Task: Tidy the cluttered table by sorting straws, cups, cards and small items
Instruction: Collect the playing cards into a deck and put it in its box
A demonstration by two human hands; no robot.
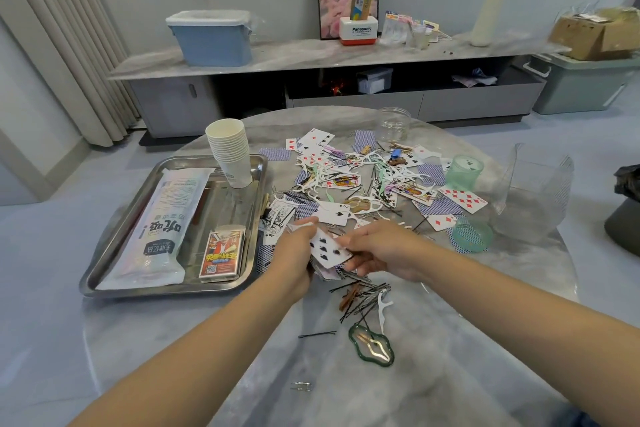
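Playing cards (346, 180), red and black faces with blue patterned backs, lie scattered over the round grey marble table (450, 340), mostly beyond our hands and mixed with white floss picks (383, 305) and black hairpins (360, 291). Our left hand (296, 246) grips a small stack of cards (325, 248), a black spade card on top. Our right hand (377, 250) has fingers curled on the stack's other edge, probably squaring it or adding a card.

Left of the left hand sits a shiny steel tray (104, 270). It carries what's already sorted:
- long white plastic straw packet (162, 218), large Chinese lettering, not legible to us
- red and yellow card box (221, 253), QR code on it, likely the stack's destination
- stack of white paper cups (230, 149) at the far corner

Right of the right hand: two green ribbed plastic cups (464, 170). Beyond them, a clear jar (393, 123), presumably for small items. On the far shelf, a white box reads "Panasonic" (358, 29).
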